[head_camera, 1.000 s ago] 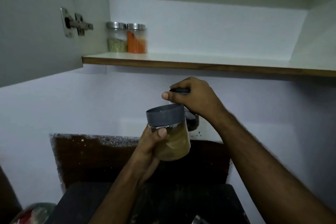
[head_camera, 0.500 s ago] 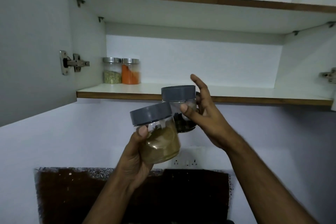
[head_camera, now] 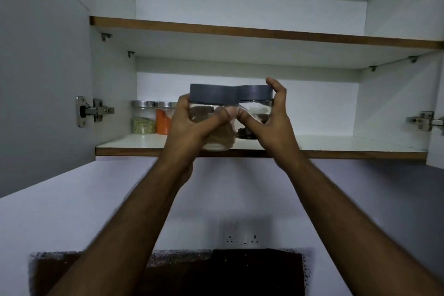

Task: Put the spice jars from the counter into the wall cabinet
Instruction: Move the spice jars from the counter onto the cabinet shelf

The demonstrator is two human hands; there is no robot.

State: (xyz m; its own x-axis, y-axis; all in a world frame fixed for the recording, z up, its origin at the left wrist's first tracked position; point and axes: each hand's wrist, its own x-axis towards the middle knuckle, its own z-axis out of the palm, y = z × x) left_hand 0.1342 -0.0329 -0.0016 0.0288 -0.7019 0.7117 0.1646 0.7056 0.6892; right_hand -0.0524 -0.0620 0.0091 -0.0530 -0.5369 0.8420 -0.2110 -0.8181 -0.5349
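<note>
Cabinet shelf backs two touching grey-lidded clear jars.

Bare forearms, sleeveless, unadorned hands

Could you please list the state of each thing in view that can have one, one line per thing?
Left hand: grips the tan jar.
Right hand: grips the dark jar.
Tan jar: lidded, upright, at the lower shelf's front edge.
Dark jar: lidded, upright, side by side with the tan jar.
Green jar: lidded, standing on the lower shelf.
Orange jar: lidded, beside the green jar.
Cabinet door: open.
</note>
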